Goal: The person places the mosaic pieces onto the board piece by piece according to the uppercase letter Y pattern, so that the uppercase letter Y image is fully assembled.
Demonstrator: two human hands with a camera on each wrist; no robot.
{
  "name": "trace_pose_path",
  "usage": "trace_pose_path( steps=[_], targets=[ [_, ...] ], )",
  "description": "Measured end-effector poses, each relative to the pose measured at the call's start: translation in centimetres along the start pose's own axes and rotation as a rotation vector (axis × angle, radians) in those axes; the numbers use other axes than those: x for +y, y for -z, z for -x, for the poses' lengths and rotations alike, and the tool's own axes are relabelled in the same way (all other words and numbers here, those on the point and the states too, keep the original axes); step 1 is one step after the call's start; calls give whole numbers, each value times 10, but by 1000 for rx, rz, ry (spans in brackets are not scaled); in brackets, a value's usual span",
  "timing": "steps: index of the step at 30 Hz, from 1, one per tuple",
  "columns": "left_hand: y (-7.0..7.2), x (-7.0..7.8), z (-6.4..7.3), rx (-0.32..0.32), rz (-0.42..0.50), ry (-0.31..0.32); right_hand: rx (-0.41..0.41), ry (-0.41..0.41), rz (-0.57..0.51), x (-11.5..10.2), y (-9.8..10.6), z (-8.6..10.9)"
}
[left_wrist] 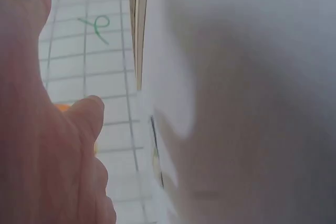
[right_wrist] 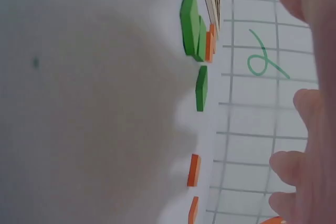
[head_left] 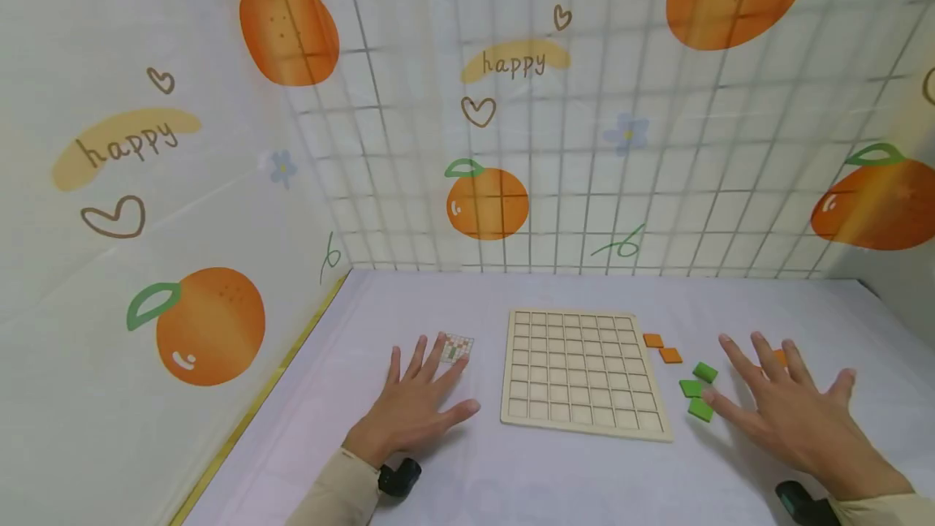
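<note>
My left hand (head_left: 412, 412) is spread, palm down, over the table and holds nothing. Just beyond its fingertips lies a small card (head_left: 458, 345) printed with a coloured grid, partly covered by them in the head view. To the right of that hand is a square wooden grid board (head_left: 587, 372) with bare cells. My right hand (head_left: 796, 416) is also spread with nothing in it. By its thumb lie three green tiles (head_left: 701, 410). Two orange tiles (head_left: 670, 355) sit along the board's right edge. More orange tiles (right_wrist: 193, 170) are partly hidden behind the right fingers in the head view.
The table has a pale cover (head_left: 555, 477). A white curtain (head_left: 409, 209) with grid lines and printed oranges stands behind it, and another panel (head_left: 95, 282) rises at the left. A yellow strip (head_left: 256, 400) runs along the left table edge.
</note>
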State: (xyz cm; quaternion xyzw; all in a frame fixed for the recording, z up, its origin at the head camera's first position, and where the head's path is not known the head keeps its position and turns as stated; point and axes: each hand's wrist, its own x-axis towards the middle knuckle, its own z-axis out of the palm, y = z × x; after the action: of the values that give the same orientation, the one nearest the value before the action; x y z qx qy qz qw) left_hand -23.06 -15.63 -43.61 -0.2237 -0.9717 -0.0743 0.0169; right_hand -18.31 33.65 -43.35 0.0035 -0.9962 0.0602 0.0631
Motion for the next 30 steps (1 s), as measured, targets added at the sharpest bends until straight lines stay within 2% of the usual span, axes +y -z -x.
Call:
trace_pose_path(
  steps=[9,15,19,25,27,30],
  targets=[
    [-7,17,-5,-4,-30,-36,-4,30,-20,-9,-1,0],
    [-7,22,-5,3,-38,-59,3,-2,-23,-19,-4,-3],
    [-6,25,-5,24,-8,-82,-18,-20,-90,-22,-5,-6],
    [-6,30,-8,134,28,-146,-5,7,-169,-21,-4,-9],
    [-7,33,-10,173,32,-165,-2,-10,-207,-21,-3,-9],
    [-6,39,-12,193,78,-175,-7,-59,-298,-23,-3,-10]
  ],
)
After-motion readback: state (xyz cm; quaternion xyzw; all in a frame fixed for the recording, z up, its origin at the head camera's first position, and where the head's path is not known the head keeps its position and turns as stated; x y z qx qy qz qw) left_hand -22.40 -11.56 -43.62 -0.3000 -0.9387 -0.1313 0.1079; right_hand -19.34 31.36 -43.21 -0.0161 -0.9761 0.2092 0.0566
